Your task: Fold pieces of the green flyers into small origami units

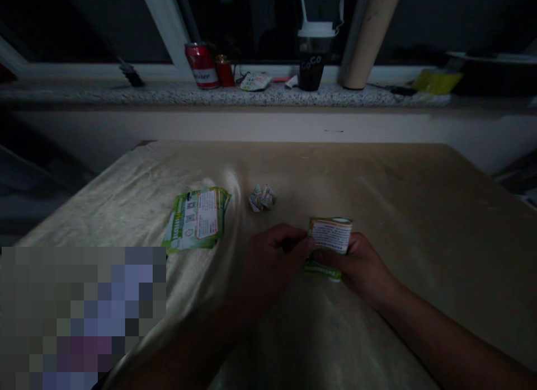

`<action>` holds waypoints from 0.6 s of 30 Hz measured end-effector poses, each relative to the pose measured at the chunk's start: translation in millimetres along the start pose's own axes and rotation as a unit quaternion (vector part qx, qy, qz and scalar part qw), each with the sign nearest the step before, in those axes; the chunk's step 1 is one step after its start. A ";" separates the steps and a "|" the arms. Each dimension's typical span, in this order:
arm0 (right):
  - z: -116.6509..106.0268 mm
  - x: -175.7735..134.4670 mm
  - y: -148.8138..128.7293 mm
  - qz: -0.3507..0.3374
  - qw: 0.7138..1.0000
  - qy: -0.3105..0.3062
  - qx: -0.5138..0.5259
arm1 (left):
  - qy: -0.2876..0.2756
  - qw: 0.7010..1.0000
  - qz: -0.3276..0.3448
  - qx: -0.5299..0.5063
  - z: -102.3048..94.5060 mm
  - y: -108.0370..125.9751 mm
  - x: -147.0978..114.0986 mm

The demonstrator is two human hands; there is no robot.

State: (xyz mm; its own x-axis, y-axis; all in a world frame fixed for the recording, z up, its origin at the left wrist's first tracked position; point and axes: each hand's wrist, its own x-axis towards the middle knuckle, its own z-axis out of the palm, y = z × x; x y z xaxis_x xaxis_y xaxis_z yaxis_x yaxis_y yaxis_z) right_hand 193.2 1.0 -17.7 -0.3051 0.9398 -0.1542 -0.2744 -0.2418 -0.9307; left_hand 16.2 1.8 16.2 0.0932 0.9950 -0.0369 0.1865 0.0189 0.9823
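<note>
Between my hands is a green printed packet (331,235), held a little above the table and bent across, with a white text panel facing me. My left hand (279,258) pinches its left edge between thumb and fingers. From the right, my right hand (367,267) grips the same packet, thumb across its front and fingers behind. To the left lies a small stack of similar green packets (197,219), flat on the cloth. A crumpled, folded piece of printed wrapper (262,198) sits just beyond my left hand.
A light, wrinkled cloth (394,211) covers the table. Behind it, a speckled stone sill (168,93) holds a red can (202,65), an orange-red container (225,71), a lidded dark cup (311,62), a cardboard tube (369,37) and a yellow item (437,81). The lower left is pixelated.
</note>
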 end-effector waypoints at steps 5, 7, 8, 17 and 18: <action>-3.1 2.2 -5.5 -0.015 0.999 0.025 -0.030 | -0.030 0.999 -0.004 0.018 -0.9 -0.1 -0.1; -3.4 2.7 -5.8 -0.017 0.999 0.028 -0.030 | -0.036 0.999 0.000 0.033 -0.5 0.4 0.3; -3.4 2.8 -5.4 -0.017 0.999 0.029 -0.029 | -0.038 0.999 0.001 0.037 -0.4 0.4 0.5; -2.4 3.0 -3.4 -0.016 0.999 0.044 -0.004 | -0.041 0.999 -0.010 -0.001 0.5 -8.1 0.9; -2.3 3.0 -3.5 -0.014 0.999 0.048 -0.002 | -0.042 0.999 -0.008 0.001 1.2 -8.8 0.9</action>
State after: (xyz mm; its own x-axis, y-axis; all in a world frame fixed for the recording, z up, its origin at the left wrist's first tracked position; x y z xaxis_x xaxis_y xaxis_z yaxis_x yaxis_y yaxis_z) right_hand 195.3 5.2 -15.6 -0.2081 0.9652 -0.1582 -0.2772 -0.2133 -0.9368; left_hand 15.9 2.4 7.3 0.1717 0.9828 -0.0678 0.1899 0.0345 0.9812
